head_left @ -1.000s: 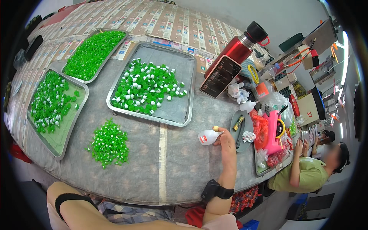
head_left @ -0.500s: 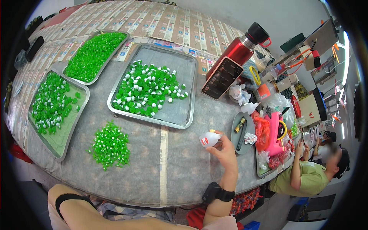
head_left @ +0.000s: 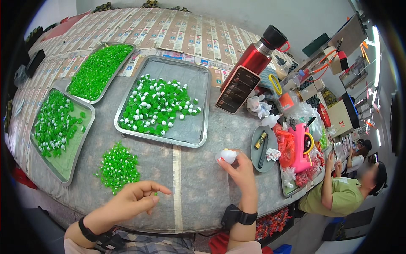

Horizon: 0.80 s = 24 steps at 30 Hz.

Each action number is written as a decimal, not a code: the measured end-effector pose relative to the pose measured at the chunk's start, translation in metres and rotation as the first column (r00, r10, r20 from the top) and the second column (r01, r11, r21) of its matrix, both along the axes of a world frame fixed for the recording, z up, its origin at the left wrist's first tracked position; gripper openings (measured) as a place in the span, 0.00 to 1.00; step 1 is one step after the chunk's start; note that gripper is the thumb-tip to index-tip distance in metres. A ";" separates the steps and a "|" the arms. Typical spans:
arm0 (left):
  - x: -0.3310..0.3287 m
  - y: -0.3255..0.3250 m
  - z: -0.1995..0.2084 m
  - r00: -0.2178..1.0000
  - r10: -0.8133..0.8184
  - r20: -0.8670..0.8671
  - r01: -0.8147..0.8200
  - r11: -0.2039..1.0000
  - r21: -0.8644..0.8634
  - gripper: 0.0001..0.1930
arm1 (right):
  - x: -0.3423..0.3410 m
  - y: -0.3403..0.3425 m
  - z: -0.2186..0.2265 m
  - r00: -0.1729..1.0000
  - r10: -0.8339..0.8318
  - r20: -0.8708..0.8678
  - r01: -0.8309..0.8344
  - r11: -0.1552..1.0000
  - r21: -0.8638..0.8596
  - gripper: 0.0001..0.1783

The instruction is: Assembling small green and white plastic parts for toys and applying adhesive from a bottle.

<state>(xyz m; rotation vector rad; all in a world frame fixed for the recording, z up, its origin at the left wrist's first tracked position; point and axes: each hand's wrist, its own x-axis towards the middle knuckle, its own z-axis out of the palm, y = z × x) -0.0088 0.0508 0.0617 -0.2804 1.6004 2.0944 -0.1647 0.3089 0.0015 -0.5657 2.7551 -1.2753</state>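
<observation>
My right hand (head_left: 243, 172) is closed around a small white squeeze bottle (head_left: 227, 156), held just above the grey table cover, with the thumb on its near side. At the lower left, my left hand (head_left: 129, 202) hovers at the near edge of a loose pile of small green pieces with white spots (head_left: 119, 167). Its index finger points right over the curled thumb and other fingers. A tiny green piece (head_left: 156, 194) shows at the fingertips, too small to make out in detail.
A metal tray (head_left: 207, 106) bears green and white beads. Two more trays of green pieces, one far (head_left: 133, 50) and one near (head_left: 89, 120), stand left. Right are a propped phone (head_left: 237, 89), red flask (head_left: 249, 59), grey dish (head_left: 256, 144) and pink glue gun (head_left: 300, 148). A person (head_left: 340, 194) sits beyond.
My left hand has come up from my lap to beside the green pile, with a tiny green piece at its fingertips. My right hand has tilted the bottle and shifted slightly left.
</observation>
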 end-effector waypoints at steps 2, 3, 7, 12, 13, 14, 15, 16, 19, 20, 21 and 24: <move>0.003 0.003 -0.015 0.999 0.034 0.025 -0.034 0.999 0.007 0.14 | 0.001 -0.003 0.002 0.999 0.000 -0.048 0.000 1.000 0.003 0.20; 0.002 0.004 -0.021 0.998 0.055 0.027 -0.056 0.997 0.049 0.14 | 0.000 -0.003 0.002 0.998 0.007 -0.058 -0.006 1.000 0.007 0.19; -0.005 0.008 -0.034 0.992 0.106 0.067 -0.116 0.978 0.171 0.14 | 0.000 -0.004 0.001 0.999 -0.008 -0.045 0.009 1.000 0.014 0.19; -0.012 0.011 -0.052 0.971 0.164 0.173 -0.206 0.944 0.258 0.13 | 0.000 -0.010 -0.002 0.993 0.028 -0.114 -0.026 0.999 0.019 0.19; -0.012 0.011 -0.055 0.966 0.174 0.191 -0.222 0.938 0.267 0.12 | 0.000 -0.012 -0.003 0.993 0.030 -0.114 -0.028 0.999 0.016 0.19; -0.012 0.011 -0.057 0.960 0.184 0.210 -0.238 0.932 0.274 0.12 | 0.000 -0.013 -0.003 0.993 0.032 -0.114 -0.030 0.999 0.013 0.19; -0.012 0.010 -0.058 0.958 0.194 0.212 -0.252 0.924 0.289 0.12 | 0.000 -0.013 -0.004 0.994 0.035 -0.100 -0.034 0.999 0.013 0.19; -0.011 0.009 -0.060 0.955 0.205 0.214 -0.265 0.915 0.304 0.12 | -0.001 -0.012 -0.004 0.996 0.039 -0.085 -0.038 0.999 0.013 0.20; -0.010 0.008 -0.064 0.953 0.226 0.200 -0.284 0.898 0.337 0.12 | -0.001 -0.007 -0.005 0.998 0.068 -0.011 -0.069 0.995 -0.068 0.23; -0.009 0.008 -0.066 0.954 0.231 0.192 -0.286 0.894 0.346 0.12 | -0.001 -0.004 -0.006 0.996 0.083 0.018 -0.080 0.991 -0.108 0.24; -0.008 0.008 -0.066 0.961 0.225 0.161 -0.268 0.900 0.344 0.12 | -0.002 0.000 -0.008 0.994 0.085 0.076 -0.069 0.979 -0.192 0.24; -0.006 0.009 -0.070 0.978 0.194 0.074 -0.208 0.929 0.306 0.12 | -0.006 0.009 -0.012 0.983 0.079 0.165 -0.007 0.918 -0.397 0.22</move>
